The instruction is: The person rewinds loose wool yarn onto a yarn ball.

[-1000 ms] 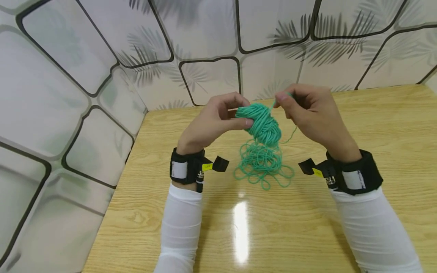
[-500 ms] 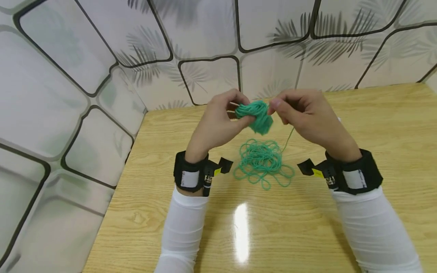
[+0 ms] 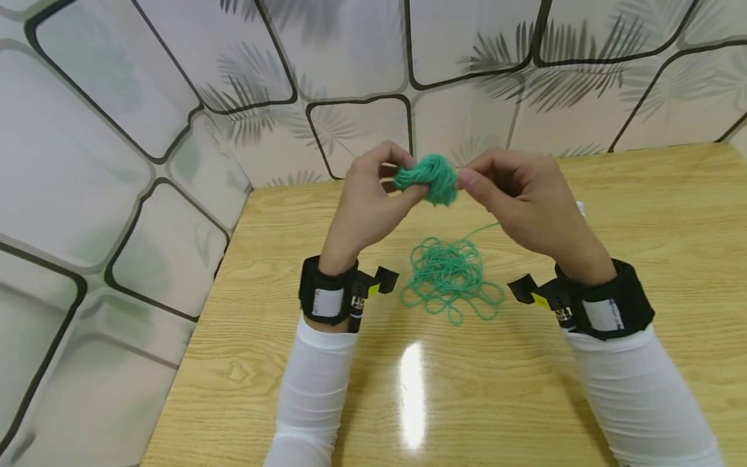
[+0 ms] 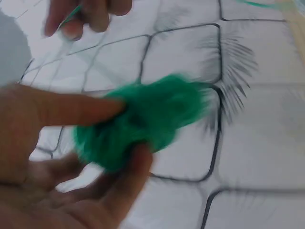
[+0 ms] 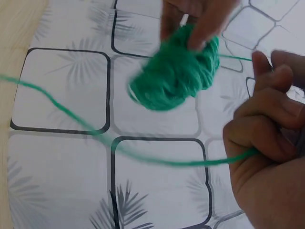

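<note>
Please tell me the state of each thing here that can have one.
Left hand, pinching the yarn bundle.
Yarn bundle, wound, held off the table.
Right hand, curled round the yarn strand.
Yarn strand, curving away from the right hand.
Loose yarn, lying in overlapping loops on the table.

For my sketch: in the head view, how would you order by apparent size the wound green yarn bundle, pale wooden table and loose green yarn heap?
1. Wooden table
2. Loose heap
3. Wound bundle

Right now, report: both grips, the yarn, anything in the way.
Left grip holding green yarn bundle. Right grip holding strand. Bundle off the table. Loose coils on tabletop, not blocking either grip.
</note>
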Tool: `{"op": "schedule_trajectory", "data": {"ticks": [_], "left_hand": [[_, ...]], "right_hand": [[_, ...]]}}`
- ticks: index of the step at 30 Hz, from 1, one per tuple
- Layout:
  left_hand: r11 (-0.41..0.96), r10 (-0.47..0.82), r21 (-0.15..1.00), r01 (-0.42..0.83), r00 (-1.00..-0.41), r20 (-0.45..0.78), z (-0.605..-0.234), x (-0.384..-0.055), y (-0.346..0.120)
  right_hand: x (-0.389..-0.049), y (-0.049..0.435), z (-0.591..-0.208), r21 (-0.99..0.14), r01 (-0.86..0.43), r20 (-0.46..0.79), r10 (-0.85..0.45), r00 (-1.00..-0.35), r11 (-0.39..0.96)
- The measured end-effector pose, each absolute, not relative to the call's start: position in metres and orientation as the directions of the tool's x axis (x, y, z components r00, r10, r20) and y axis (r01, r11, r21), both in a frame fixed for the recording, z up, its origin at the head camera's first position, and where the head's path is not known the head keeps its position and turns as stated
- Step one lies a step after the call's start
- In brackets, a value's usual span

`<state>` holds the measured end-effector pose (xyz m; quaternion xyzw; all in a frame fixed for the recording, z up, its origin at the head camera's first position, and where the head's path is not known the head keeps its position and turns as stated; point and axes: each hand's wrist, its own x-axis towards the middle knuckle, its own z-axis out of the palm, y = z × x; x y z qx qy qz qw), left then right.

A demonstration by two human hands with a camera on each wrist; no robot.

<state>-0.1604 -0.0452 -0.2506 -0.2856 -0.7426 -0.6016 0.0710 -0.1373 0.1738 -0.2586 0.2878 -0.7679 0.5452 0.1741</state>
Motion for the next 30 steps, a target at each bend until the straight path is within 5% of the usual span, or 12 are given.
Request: {"op": "schedule_trajectory", "data": {"ticks": [4,6,8,13,16,18,22,24,26,28,30], "left_hand": [[-0.231,0.551,0.932,0.279,-0.752,0.362,-0.248,-0.159,-0.049],[-0.390,0.506,0.894,0.219,-0.760,0.407,-0.249,-0.159,-0.045],[-0.450,0.364,0.845,0.290,-0.804,0.470,-0.251,-0.161,-0.038],[-0.150,0.099,0.831,0.536,-0.828,0.552,-0.259,-0.166,-0.026],[0.068,0.166,0.824,0.562,-0.821,0.546,-0.259,-0.164,-0.029],[0.083,0.304,0.835,0.544,-0.812,0.499,-0.256,-0.162,-0.035],[-0.254,0.519,0.908,0.334,-0.745,0.419,-0.249,-0.158,-0.045],[-0.435,0.482,0.870,0.233,-0.756,0.444,-0.248,-0.158,-0.044],[-0.496,0.344,0.816,0.299,-0.794,0.500,-0.249,-0.160,-0.039],[-0.333,0.212,0.822,0.461,-0.813,0.542,-0.251,-0.162,-0.035],[0.038,0.173,0.823,0.567,-0.815,0.553,-0.254,-0.164,-0.035]], "right_hand": [[-0.145,0.176,-0.262,-0.731,-0.662,0.641,-0.165,-0.749,0.164],[-0.147,0.175,-0.266,-0.732,-0.662,0.632,-0.202,-0.748,0.160],[-0.146,0.173,-0.268,-0.732,-0.657,0.603,-0.277,-0.748,0.180],[-0.138,0.171,-0.263,-0.671,-0.676,0.551,-0.406,-0.729,0.304],[-0.133,0.174,-0.257,-0.670,-0.667,0.561,-0.365,-0.743,0.327],[-0.134,0.177,-0.255,-0.676,-0.664,0.592,-0.302,-0.747,0.320],[-0.144,0.181,-0.260,-0.694,-0.695,0.662,-0.211,-0.719,0.188],[-0.148,0.180,-0.264,-0.694,-0.699,0.659,-0.238,-0.713,0.173],[-0.147,0.176,-0.266,-0.699,-0.691,0.619,-0.329,-0.713,0.183],[-0.142,0.172,-0.264,-0.675,-0.697,0.570,-0.428,-0.701,0.243],[-0.138,0.171,-0.262,-0.678,-0.692,0.535,-0.478,-0.697,0.250]]}}
